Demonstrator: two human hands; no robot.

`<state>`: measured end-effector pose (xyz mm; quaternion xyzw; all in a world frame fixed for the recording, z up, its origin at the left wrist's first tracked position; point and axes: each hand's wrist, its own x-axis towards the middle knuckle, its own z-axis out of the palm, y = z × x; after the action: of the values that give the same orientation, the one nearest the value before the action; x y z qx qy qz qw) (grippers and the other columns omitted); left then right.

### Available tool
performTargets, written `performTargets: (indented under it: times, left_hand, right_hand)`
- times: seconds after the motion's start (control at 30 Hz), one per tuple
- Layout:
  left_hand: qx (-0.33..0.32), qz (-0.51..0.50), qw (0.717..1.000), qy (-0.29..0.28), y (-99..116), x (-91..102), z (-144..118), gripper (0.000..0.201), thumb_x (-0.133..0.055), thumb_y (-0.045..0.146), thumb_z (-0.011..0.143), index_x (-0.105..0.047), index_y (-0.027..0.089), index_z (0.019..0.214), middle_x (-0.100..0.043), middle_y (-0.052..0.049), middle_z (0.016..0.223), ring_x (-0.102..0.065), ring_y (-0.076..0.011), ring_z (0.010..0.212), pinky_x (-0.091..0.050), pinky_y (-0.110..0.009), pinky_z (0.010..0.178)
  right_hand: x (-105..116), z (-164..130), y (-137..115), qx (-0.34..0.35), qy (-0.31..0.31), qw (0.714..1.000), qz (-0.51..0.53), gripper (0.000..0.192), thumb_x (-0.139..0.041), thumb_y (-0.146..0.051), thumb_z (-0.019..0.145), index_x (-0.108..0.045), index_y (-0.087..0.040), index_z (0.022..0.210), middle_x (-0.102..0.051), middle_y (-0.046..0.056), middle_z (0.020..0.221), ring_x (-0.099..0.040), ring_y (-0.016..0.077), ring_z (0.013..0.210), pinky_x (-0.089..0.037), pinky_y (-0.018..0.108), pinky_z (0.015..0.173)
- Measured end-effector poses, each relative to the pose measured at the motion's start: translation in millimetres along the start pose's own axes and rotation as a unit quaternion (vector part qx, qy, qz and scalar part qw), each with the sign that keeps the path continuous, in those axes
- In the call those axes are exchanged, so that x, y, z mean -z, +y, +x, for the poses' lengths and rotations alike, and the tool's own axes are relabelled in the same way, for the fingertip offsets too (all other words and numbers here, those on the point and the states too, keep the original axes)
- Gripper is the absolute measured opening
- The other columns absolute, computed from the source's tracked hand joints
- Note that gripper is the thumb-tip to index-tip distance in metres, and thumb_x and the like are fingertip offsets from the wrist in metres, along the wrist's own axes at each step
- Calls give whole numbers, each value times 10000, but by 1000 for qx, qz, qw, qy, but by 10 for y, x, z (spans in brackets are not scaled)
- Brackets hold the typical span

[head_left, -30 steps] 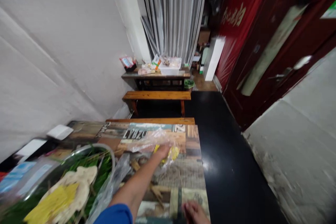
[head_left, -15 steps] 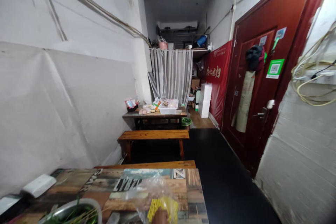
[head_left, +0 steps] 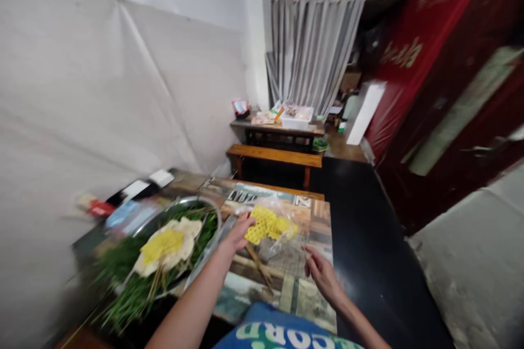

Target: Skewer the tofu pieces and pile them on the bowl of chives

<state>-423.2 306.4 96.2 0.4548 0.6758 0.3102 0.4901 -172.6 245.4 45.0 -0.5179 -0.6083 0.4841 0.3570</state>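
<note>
Head view has dropped back down onto the counter [head_left: 315, 212] since half a second ago, when it looked up the room and only a fingertip showed; both hands are in frame again, so work on the bag seems to be resuming.

Far left: steel basin [head_left: 192, 204], thin shiny rim, piled with long green stalks, probably chives [head_left: 123, 289], that spill over its near edge. A limp cream-and-yellow mesh piece [head_left: 167, 242] lies on top of them.

Left hand [head_left: 237, 234] has moved to the bag's left edge, fingers curled on the film, apparently pinching it. Clear plastic bag [head_left: 282, 212] is crinkled and glossy and holds yellow net mesh [head_left: 264, 224] with an open grid; it lies mid-counter, just right of the basin.

Right hand [head_left: 321, 272] hovers open and empty, near the bag, not touching.

Counter top is a printed patchwork of worn planks, matte.
</note>
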Motion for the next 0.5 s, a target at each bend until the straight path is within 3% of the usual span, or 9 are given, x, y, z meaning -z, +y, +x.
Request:
performTargets:
  times: [0.1, 0.3, 0.4, 0.5]
  left_hand:
    - [4, -213, 975, -58, -103, 150, -152, 445, -422, 211, 721, -425, 194, 1166, -640, -66, 935, -608, -195, 855, -436, -361, 809]
    - [-8, -448, 875, -184, 5, 425, -603, 467, -396, 374, 799, -468, 92, 1165, -622, -142, 1025, -578, -245, 978, -378, -408, 903]
    - [-1, -474, 850, -229, 101, 443, -749, 532, -344, 460, 821, -475, 85, 1175, -614, -153, 1057, -565, -255, 1011, -369, -403, 907]
    - [55, -455, 844, -278, 183, 370, -772, 640, -289, 560, 819, -485, 64, 1174, -614, -167, 1059, -561, -263, 1020, -371, -387, 900]
  right_hand:
    - [-153, 3, 22, 40, -12, 999, -2, 370, -454, -386, 843, -566, -164, 1117, -550, -29, 540, -517, 142, 511, -436, 280, 580]
    - [-188, -57, -356, 106, -17, 994, 20, 310, -527, -391, 789, -663, -190, 981, -646, 96, 925, -576, 219, 830, -432, 316, 742]
    - [-257, 47, -554, 21, -23, 994, 108, 419, -557, -443, 764, -599, -152, 1062, -613, 61, 775, -542, 146, 592, -431, 252, 527]
    - [-366, 279, -672, -43, -92, 982, 161, 513, -563, -511, 728, -561, -135, 1077, -478, -53, 537, -293, 45, 322, -236, 182, 313]
